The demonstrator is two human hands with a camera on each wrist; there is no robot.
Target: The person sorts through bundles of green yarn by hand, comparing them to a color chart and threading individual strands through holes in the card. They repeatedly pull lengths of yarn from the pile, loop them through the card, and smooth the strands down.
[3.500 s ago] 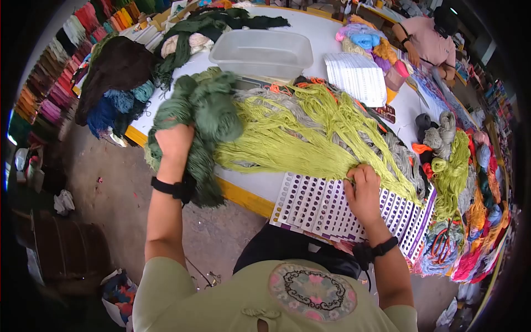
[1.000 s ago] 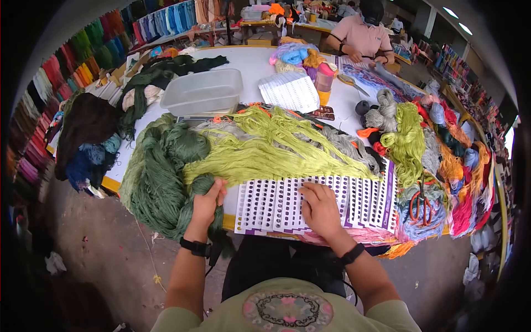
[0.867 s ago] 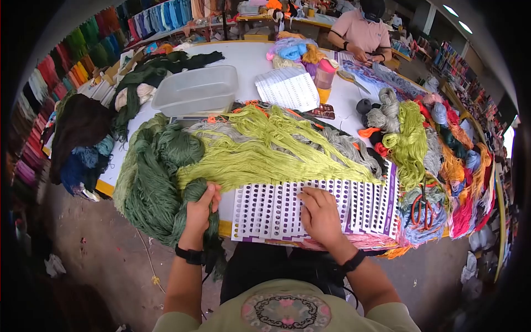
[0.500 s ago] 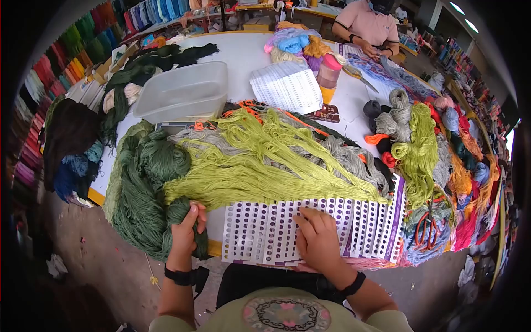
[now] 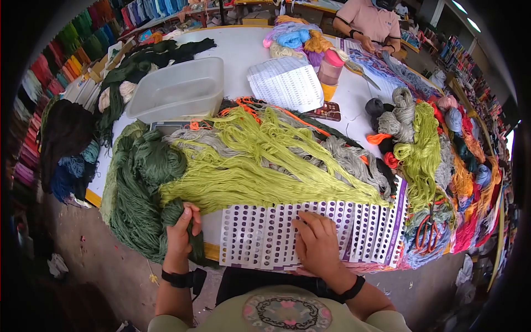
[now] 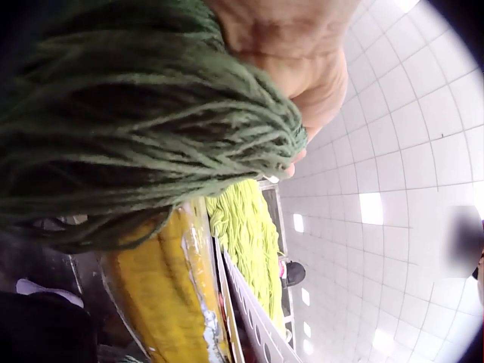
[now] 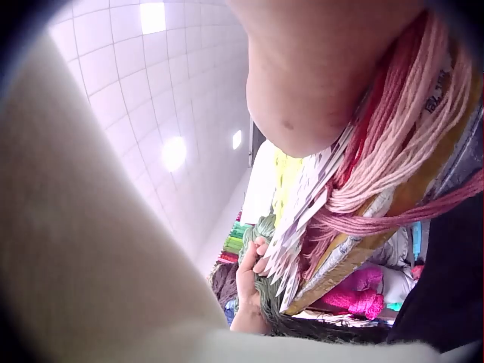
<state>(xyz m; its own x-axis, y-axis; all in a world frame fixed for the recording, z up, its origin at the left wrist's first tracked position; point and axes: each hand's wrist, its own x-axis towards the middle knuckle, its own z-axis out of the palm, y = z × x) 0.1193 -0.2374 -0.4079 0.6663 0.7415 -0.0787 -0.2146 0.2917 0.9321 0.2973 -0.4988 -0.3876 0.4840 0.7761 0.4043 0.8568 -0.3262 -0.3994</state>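
Observation:
My left hand (image 5: pixel 178 235) grips the lower end of a dark green yarn skein (image 5: pixel 130 193), which lies over the table's left front edge. In the left wrist view, strands of this skein (image 6: pixel 144 128) run into the hand (image 6: pixel 295 68). My right hand (image 5: pixel 319 243) rests with relaxed fingers on overlapping white cards (image 5: pixel 249 235) punched with rows of holes. Behind the cards spreads lime-green yarn (image 5: pixel 238 177), over grey yarn (image 5: pixel 354 160). In the right wrist view, pink and red yarn (image 7: pixel 386 159) hangs under the cards along the yellow table edge (image 7: pixel 333 276).
A clear plastic tub (image 5: pixel 174 91) stands at the back left. Behind the lime yarn are a printed sheet (image 5: pixel 285 83) and a pink-and-yellow container (image 5: pixel 330 74). Red-handled scissors (image 5: pixel 427 235) lie among coloured yarn at right. Another person (image 5: pixel 370 25) is across the table.
My left hand has gone from the top of the dark green skeins to their lower end near the front edge. The right hand has moved off the lime yarn onto the cards.

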